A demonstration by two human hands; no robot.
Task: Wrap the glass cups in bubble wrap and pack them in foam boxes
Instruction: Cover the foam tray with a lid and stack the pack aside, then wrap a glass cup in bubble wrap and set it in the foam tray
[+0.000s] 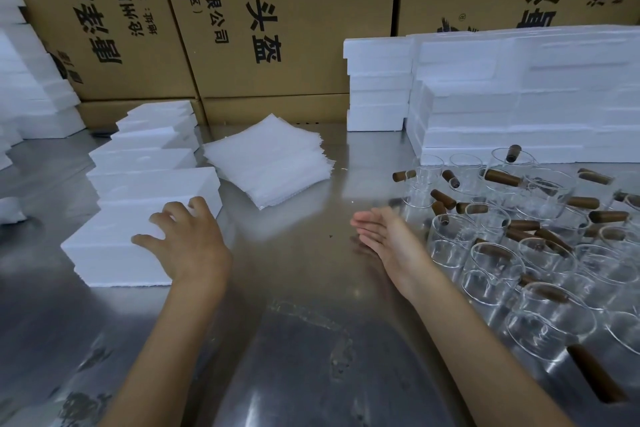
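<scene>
— Left hand (185, 243) first: what's it doing?
— Fingers spread flat on the nearest foam box (114, 250), at the front of a row on the steel table (298, 340).
— And the right hand (384, 236)?
— Hovers with fingers straight and together, holding nothing, just beside the glass cups (540, 253) with brown handles.
— Bubble wrap?
— The bubble wrap stack (270, 163) lies between boxes and cups, cardboard cartons (263, 21) behind.

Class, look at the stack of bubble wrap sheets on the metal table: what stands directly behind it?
Behind the stack of bubble wrap sheets stand large brown cardboard cartons printed with black characters. Their contents cannot be seen, and the stack hides the table beneath it.
</scene>
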